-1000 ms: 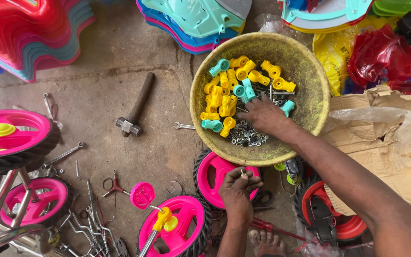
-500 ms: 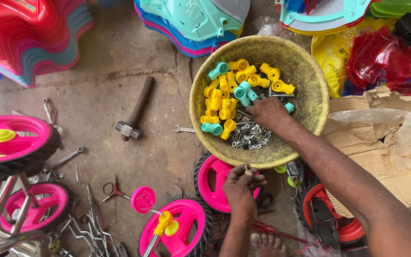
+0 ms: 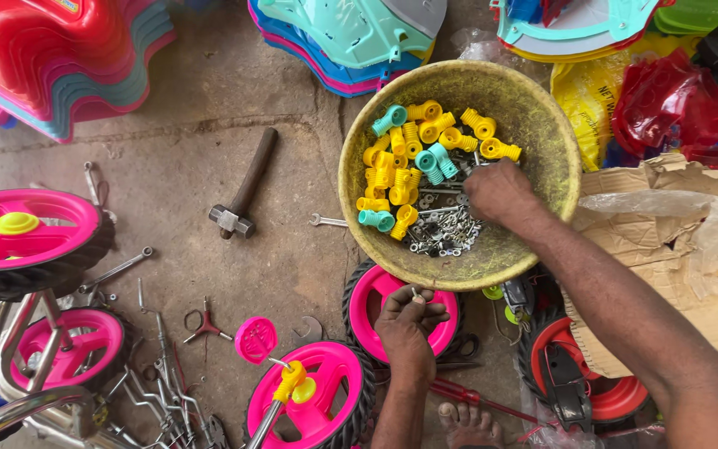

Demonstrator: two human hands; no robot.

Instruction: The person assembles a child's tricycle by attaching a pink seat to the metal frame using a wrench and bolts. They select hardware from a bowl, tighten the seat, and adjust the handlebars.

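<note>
So the right hand (image 3: 499,193) is down in the bowl (image 3: 542,108) now, fingers curled into the pile of small metal bits (image 3: 446,233), right beside the yellow and teal plastic caps (image 3: 413,158). A second ago it sat a touch lower and closer to the near rim; it has slid deeper toward the middle, onto the metal stuff rather than the caps. Whether it has actually pinched anything I can't tell, the fingertips are buried under the knuckles.

The left hand (image 3: 409,320) has barely moved. It's parked over the pink wheel (image 3: 376,299) just below the bowl, fingers bunched around something tiny and pale at the tips, looks like a small nut or washer, pinched tight.

So to me it reads as fishing for one more small piece to go with the one already in the left hand.

Around them on the floor: a hammer (image 3: 243,195), a spanner (image 3: 327,220), another pink wheel with a yellow hub (image 3: 313,399), a red wheel (image 3: 575,366) under the right forearm.
</note>
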